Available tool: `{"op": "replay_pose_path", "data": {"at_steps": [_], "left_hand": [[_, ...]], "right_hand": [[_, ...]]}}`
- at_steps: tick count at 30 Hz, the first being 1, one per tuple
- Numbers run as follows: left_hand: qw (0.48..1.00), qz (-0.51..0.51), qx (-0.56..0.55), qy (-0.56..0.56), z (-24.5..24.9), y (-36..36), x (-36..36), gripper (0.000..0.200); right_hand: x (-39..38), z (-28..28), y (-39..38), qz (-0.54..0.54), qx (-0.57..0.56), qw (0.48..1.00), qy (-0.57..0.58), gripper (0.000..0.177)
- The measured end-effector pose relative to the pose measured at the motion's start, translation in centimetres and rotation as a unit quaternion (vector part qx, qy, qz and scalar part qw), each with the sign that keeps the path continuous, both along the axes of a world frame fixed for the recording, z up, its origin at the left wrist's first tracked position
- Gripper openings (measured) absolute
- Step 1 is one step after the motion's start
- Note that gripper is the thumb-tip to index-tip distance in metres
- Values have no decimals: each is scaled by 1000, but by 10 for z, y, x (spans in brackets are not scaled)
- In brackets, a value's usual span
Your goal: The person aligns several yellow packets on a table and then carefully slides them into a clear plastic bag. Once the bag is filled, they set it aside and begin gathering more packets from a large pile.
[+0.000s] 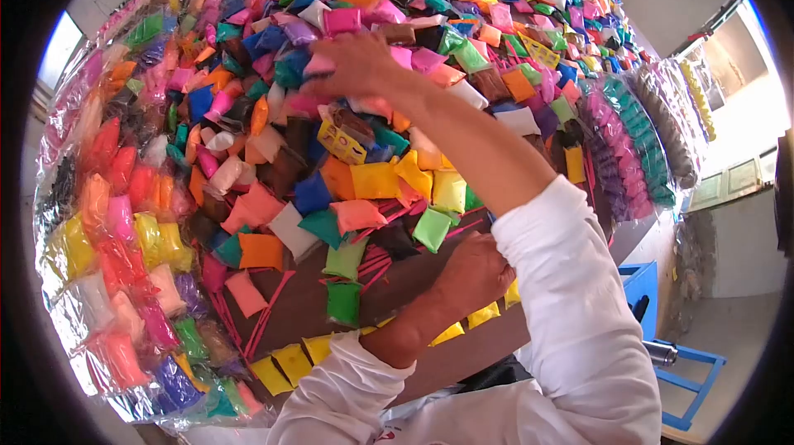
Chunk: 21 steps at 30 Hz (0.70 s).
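My right hand (356,66) reaches far over a big heap of small colourful plastic packets, its fingers smeared by motion. Pink and purple packets lie right around its fingertips, among them a magenta packet (341,21). Nearer my body, my left hand (480,270) is closed, beneath my right forearm; what it holds, if anything, I cannot make out. A light green packet (432,230) lies just left of that hand. Along the table's near edge runs a row of yellow packets (291,362), partly covered by my left wrist.
Clear bags of packets (124,279) line the left side. Pink sticks (266,313) lie on the brown tabletop (310,300). Strips of purple, pink and teal packets (641,143) hang over the right edge. A blue metal frame (703,387) stands lower right.
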<state>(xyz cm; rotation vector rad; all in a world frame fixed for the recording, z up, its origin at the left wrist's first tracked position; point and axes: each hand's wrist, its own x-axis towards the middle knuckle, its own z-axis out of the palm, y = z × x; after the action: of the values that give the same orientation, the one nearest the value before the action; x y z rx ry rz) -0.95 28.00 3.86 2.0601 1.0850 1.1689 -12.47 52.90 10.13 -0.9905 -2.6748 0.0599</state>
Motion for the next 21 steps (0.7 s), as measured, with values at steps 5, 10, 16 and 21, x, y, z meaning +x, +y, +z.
{"op": "replay_pose_path", "data": {"at_steps": [5,10,16,21], "left_hand": [[996,-23,-79,20,8,-1,-4,21],[998,-11,-51,16,2,-1,-1,27],[998,-16,-59,21,6,0,-2,25],[996,10,-39,-79,-2,2,5,23]], "right_hand": [[22,23,-59,171,-55,982,-63,52],[68,34,-34,70,-180,981,14,34],[79,47,98,-121,-121,963,207,44],[2,26,120,-93,-246,954,147,82]]}}
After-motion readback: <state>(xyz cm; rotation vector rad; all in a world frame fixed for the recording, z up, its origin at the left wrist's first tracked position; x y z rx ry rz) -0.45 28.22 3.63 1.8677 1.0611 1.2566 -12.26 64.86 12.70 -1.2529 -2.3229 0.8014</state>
